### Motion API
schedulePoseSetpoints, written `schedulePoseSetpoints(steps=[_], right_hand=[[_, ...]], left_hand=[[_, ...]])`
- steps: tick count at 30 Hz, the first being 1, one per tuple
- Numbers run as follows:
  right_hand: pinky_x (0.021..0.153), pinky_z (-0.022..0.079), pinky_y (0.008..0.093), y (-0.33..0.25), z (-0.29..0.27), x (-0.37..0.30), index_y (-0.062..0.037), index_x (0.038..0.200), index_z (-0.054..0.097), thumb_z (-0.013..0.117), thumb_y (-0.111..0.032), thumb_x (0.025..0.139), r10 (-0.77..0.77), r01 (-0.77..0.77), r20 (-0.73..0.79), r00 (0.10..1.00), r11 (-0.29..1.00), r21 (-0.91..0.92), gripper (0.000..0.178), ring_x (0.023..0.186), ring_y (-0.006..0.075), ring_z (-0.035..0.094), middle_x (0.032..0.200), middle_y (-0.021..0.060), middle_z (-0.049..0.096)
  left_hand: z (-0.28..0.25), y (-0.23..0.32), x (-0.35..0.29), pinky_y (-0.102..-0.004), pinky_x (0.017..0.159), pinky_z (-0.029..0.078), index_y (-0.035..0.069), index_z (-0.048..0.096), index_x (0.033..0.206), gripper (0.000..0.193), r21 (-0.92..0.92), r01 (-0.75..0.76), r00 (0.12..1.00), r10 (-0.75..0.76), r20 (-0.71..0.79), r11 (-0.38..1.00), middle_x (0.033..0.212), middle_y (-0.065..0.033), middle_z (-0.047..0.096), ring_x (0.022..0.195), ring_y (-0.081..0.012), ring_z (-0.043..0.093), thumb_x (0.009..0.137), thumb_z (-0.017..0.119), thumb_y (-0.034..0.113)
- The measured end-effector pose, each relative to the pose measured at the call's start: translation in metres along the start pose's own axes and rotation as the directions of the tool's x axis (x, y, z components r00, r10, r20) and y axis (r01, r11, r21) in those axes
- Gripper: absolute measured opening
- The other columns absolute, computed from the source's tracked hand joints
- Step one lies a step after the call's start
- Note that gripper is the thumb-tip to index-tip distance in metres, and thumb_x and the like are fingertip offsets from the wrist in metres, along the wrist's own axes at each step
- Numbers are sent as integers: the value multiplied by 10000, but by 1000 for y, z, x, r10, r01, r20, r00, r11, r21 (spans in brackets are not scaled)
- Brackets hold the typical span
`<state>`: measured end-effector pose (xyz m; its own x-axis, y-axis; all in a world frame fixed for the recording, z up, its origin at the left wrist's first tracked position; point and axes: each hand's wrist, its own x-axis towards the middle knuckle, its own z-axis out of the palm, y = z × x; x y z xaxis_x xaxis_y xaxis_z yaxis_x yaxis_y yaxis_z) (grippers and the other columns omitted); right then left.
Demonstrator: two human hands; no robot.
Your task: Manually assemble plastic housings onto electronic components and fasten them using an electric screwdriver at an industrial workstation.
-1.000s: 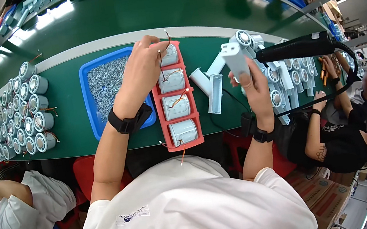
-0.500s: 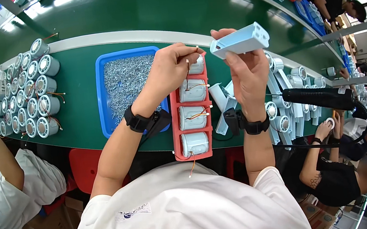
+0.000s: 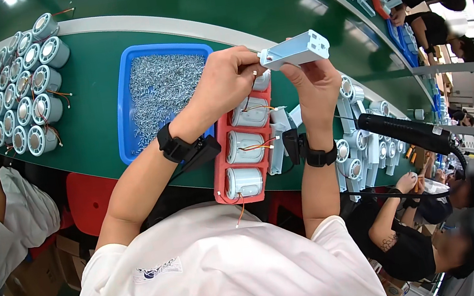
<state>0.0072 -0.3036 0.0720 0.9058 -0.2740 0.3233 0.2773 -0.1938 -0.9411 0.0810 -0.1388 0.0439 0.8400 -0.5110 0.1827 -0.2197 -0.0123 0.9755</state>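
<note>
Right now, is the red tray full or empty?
The red tray is full: four pale cylinders fill it end to end, the farthest partly hidden by the left hand.

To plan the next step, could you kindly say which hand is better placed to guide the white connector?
Probably the left hand: it is close beside the white connector, while the right hand holds the light-blue housing.

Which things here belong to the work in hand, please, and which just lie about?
Work:
Pale housing in the right hand
Red tray of wired cylindrical units, by the left hand
Probably the blue bin of screws

Lying about, apparently:
Red chair
Cardboard box
</note>
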Motion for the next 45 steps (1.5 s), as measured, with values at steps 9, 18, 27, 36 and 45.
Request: schedulePoseSetpoints(steps=[9, 18, 27, 36, 45], right_hand=[[912, 525, 298, 21, -5, -10, 34, 1217, 660, 773, -18, 871, 116, -95, 137, 984, 984, -151, 368, 1018, 149, 665, 1160, 84, 709], [772, 547, 307, -6, 3, -31, 19, 1113, 679, 753, 28, 840, -96, 183, 179, 979, 796, -577, 283, 883, 215, 704, 1027, 108, 719], [661, 532, 330, -35, 3, -33, 29, 1015, 666, 752, 31, 820, 12, 149, 221, 975, 703, -696, 213, 759, 266, 696, 912, 135, 697], [647, 520, 340, -48, 5, -29, 31, 981, 664, 753, 40, 799, 74, 145, 266, 961, 685, -714, 203, 745, 285, 684, 871, 141, 684], [686, 536, 337, -38, -2, -26, 40, 1026, 669, 741, -10, 822, 20, 181, 296, 955, 752, -634, 222, 794, 294, 698, 899, 141, 702]], left_hand=[[-6, -17, -13, -375, 711, 549, -2, 640, 1264, 457, 204, -196, 979, 202, -5, 959, 1008, -194, 695, 781, -302, 674, 817, 740, -13], [-8, -20, -29, -341, 715, 583, 13, 588, 1362, 581, 146, -145, 982, 124, 143, 979, 1050, -177, 732, 774, -228, 701, 813, 779, 17], [-7, -12, -34, -331, 704, 581, 49, 566, 1409, 638, 172, 56, 976, -90, 196, 984, 1082, -153, 732, 791, -210, 697, 812, 789, 23], [-4, -17, -42, -316, 720, 585, 73, 609, 1364, 570, 60, -19, 987, 9, 160, 998, 1080, -112, 731, 780, -187, 676, 822, 782, 26], [-12, -17, -34, -292, 707, 579, 57, 661, 1283, 497, 66, 64, 962, -79, 261, 996, 1082, -81, 729, 766, -148, 657, 805, 793, 21]])
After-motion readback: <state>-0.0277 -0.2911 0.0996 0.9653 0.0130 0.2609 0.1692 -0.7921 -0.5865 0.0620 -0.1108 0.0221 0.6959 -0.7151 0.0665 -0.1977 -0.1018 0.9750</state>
